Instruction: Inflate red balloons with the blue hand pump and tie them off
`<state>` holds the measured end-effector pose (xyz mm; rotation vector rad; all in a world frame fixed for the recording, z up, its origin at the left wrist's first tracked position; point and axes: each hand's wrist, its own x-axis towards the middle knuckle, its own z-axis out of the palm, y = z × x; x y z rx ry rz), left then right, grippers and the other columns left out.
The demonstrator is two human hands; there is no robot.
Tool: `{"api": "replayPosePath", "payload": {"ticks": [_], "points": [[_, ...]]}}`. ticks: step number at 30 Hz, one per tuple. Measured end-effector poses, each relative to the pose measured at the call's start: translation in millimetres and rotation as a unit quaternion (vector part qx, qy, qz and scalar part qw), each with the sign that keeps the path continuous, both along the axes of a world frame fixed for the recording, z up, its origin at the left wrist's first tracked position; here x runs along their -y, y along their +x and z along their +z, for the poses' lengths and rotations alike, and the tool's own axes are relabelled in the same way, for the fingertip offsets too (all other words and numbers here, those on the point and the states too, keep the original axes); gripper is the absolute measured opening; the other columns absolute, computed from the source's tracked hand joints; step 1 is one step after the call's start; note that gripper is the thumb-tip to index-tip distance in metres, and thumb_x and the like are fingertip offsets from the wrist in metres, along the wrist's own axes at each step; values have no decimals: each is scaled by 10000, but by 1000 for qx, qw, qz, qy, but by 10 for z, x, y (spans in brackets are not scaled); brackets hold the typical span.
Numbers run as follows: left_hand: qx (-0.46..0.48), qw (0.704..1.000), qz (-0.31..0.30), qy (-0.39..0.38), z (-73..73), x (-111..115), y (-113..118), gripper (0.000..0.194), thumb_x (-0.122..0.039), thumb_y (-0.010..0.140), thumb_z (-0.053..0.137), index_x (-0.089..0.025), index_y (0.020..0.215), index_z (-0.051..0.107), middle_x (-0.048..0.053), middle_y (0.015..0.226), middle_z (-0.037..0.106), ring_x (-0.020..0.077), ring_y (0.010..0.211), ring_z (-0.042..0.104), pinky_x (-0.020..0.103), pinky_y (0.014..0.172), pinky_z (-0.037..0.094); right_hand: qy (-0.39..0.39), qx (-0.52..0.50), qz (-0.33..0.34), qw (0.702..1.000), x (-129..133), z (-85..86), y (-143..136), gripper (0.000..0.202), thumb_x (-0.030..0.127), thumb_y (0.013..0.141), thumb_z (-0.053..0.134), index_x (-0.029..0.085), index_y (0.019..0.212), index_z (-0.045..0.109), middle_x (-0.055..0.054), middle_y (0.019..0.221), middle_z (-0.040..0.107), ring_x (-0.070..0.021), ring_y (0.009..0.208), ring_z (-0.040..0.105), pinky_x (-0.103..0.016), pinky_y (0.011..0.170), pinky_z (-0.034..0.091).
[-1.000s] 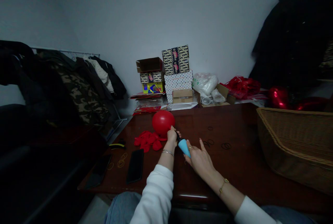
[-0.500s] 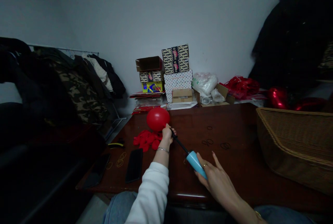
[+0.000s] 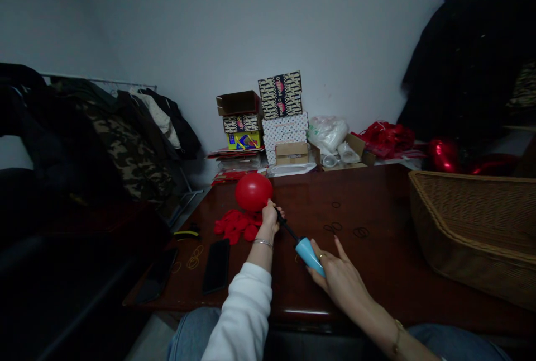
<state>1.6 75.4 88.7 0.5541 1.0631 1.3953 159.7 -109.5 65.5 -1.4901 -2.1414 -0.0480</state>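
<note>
An inflated red balloon sits over the table, its neck pinched at the nozzle of a hand pump by my left hand. The pump's black rod runs from my left hand to its light-blue barrel. My right hand is closed around the barrel, with some fingers stretched out. Beneath the balloon lies a pile of flat red balloons, partly hidden by my left forearm.
Black phone, yellow rubber bands and a yellow-and-black tool lie left. Several dark bands lie right of the pump. A wicker basket stands far right; stacked boxes line the wall.
My right hand has pushed the blue barrel up and left toward my left hand, so less of the black rod shows. My left hand and the balloon stay nearly still.
</note>
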Motion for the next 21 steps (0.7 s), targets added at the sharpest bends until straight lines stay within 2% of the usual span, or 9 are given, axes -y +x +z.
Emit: {"api": "replayPosePath", "payload": {"ticks": [6,11,16,21], "points": [[9,1000,-18,-2,-109,32,132,312,-408,926,344,-200,696,376,-36,479,416,92,363,400,203,394,307,-1,39,-24,999,-283,132,-191,506,284,862,469,59,1315,445,-96,876,713,-183,809,673,-439,1126,150],[7,1000,-19,-7,-85,58,189,311,-389,930,344,-199,687,379,-37,464,416,91,353,391,206,395,305,-16,65,-41,997,-400,188,-270,528,303,863,471,42,1321,437,-97,829,710,-185,778,672,-425,1120,155],[10,1000,-20,-5,-63,71,152,320,-410,925,356,-199,686,379,-40,468,414,85,355,385,198,392,291,-2,39,-30,999,-350,122,-246,516,291,872,459,52,1329,423,-100,883,710,-182,825,669,-431,1126,157],[19,999,-34,0,-76,56,100,330,-430,925,344,-202,689,368,-38,484,410,90,369,391,201,394,293,10,-4,-8,1000,-138,-7,-91,493,289,892,447,76,1335,410,-111,979,703,-174,860,669,-455,1135,165]]}}
